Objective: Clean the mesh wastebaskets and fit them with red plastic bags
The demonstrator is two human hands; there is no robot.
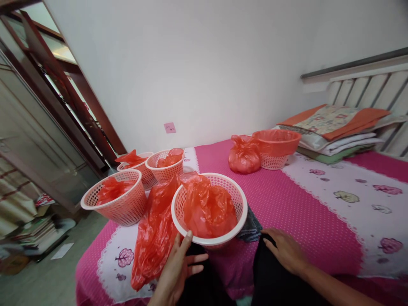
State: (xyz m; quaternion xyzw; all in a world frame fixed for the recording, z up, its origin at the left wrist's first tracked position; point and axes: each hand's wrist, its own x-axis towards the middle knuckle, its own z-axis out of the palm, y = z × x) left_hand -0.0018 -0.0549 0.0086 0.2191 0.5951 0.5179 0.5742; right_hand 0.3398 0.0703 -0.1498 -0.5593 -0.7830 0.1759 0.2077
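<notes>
A white round plastic basket point(241, 231) with a perforated wall stands in front of me, holding a crumpled red plastic bag point(208, 208). My left hand point(180, 265) is at its near left rim, fingers spread, one fingertip touching the edge. Left of that basket a loose red plastic bag point(154, 238) lies on the bedspread. My right hand point(283, 248) rests over my black-clothed knee point(267, 267), its fingers stretched out and holding nothing I can see. A folded dark grey cloth point(250, 227) lies partly hidden behind the basket's right side.
Several baskets, including a near-left basket point(132, 208), hold red bags on the left. A knotted red bag point(244, 157) sits beside a red-lined basket point(276, 161) near the wall. Folded bedding point(338, 127) is stacked at right. The pink bedspread point(296, 204) drops off at left.
</notes>
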